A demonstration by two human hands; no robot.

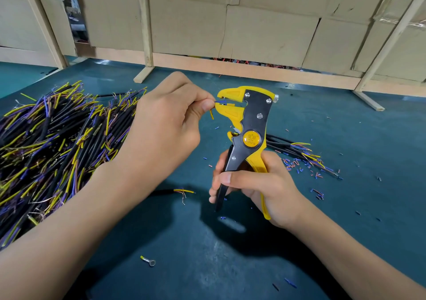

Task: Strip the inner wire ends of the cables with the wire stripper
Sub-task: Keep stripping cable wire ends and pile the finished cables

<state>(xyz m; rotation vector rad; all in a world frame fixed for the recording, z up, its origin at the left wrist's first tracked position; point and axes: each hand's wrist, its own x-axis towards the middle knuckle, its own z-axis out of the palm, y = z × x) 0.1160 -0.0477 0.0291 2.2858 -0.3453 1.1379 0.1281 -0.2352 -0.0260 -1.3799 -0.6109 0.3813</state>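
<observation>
Left hand [161,124]: raised above the desk, thumb and forefinger pinching a cable by its thin inner wires; the blue inner wire [220,101] was fed into the tool's mouth, a yellow inner wire [211,114] hung loose just below. The cable's body was hidden behind the hand.

Right hand [255,184]: fingers wrapped round both handles of the yellow-and-black plastic and steel wire stripper [250,126], held upright, head uppermost. The yellow jaws stood slightly parted around the blue wire; whether they bit yet could not be told.

Handling, by judgement: the inner wires looked light, limp and easily kinked, best pinched close behind the end so it stays straight in the mouth. The stripper looked rigid, sprung, best taken low on the handles.

Large heap of black-sheathed cables with yellow, blue and brown inner wires [57,142]: left of the hands.

Small bundle of similar cables [299,149]: right, just beyond the stripper.

Single cable [182,191]: lying near, between the forearms.

Scattered blue and pink insulation offcuts [299,163]: right side.

Small metal ring terminal with a yellow sleeve [148,261]: near edge.

Teal desk [345,219]: under everything.

Cardboard panels in a wooden frame [265,34]: far side.
</observation>
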